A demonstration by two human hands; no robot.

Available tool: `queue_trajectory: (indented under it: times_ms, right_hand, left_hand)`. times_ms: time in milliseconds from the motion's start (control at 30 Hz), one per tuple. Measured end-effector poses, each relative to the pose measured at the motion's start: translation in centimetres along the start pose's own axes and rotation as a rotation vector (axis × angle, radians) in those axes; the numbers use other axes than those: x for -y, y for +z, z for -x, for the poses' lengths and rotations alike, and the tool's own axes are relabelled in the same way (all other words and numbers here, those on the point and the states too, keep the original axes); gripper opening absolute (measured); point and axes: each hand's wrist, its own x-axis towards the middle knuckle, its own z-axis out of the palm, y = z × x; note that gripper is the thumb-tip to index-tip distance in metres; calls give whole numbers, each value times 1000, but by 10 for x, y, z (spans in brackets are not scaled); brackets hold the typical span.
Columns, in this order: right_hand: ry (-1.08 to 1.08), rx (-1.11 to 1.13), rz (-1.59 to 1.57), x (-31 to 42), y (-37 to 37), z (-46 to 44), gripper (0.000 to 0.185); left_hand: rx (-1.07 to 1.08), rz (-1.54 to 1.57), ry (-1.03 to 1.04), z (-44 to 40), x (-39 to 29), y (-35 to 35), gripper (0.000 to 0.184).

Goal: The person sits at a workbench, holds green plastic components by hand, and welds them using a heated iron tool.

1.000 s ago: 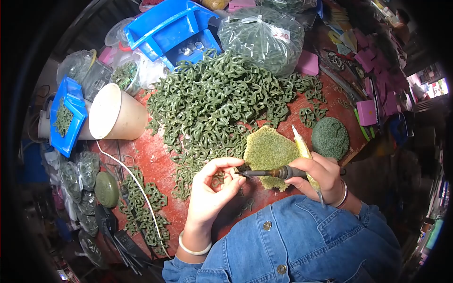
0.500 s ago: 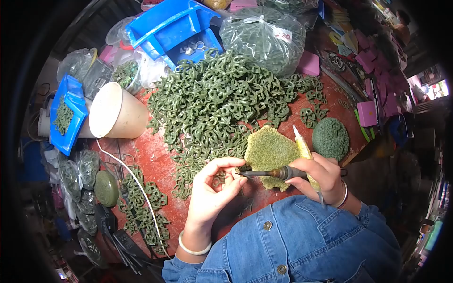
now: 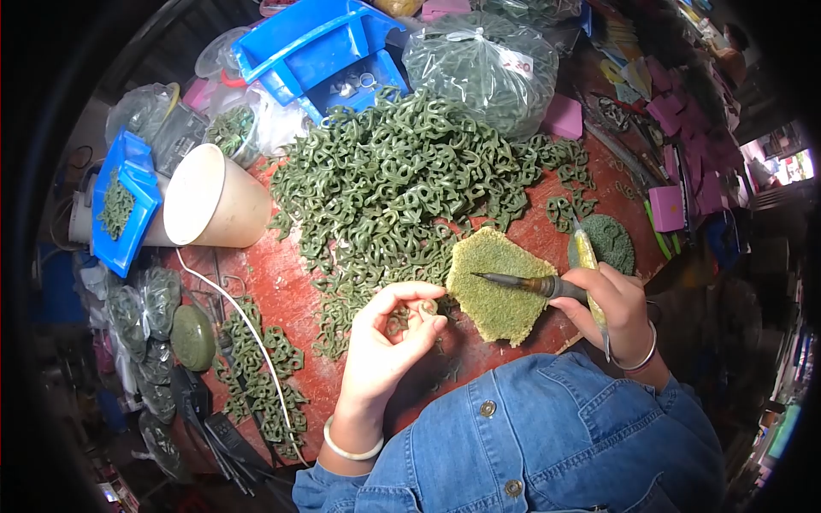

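Observation:
Between thumb and fingertips, my left hand [image 3: 380,342] pinches a small green wax piece [image 3: 427,309]. My right hand [image 3: 611,312] is wrapped round a dark pen-like tool [image 3: 526,285], whose pointed metal tip lies over a yellow-green rough pad [image 3: 499,282]. A yellow pointed tool [image 3: 588,261] is also held in my right hand, its white tip pointing up and away. Beyond my left hand spreads a large heap of looped green wax pieces [image 3: 402,167] on the red table [image 3: 286,295].
A white bucket [image 3: 214,198] stands at the left by a blue tray [image 3: 128,205]. Blue bins [image 3: 321,51] and a filled plastic bag [image 3: 479,73] are at the back. Right: a round green pad [image 3: 609,239] and pink blocks [image 3: 666,208]. A white cable [image 3: 244,321] crosses the left side.
My right hand has moved right, drawing the dark tool's tip away from the piece in my left hand and over the pad. My left hand has stayed nearly still.

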Motion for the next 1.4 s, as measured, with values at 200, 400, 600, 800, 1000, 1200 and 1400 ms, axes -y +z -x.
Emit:
queue_trajectory:
  times_ms: [200,400,600,800,1000,1200,1400]
  right_hand:
    - [22,-9,-27,-1,-1,1,30]
    - [11,-36,-32,-2,-1,0,30]
    - [14,-27,-24,-3,-2,0,30]
    - [-4,-28,-12,-3,-3,-2,30]
    - [28,-2,-17,-2,0,-2,29]
    - [22,-20,-7,-4,1,-2,29]
    - [19,-14,-8,-4,2,-1,30]
  left_hand:
    - [0,321,-102,-4,0,-6,13]
    - [-15,-322,54,0,16,8,12]
    - [56,-960,517,-4,17,12,15]
    - [-47,-732,503,-1,14,15,11]
    - [-144,114,28,0,0,-4,9]
    - [28,480,-33,-8,11,-16,12]
    - [108,587,-28,-9,14,-19,14]
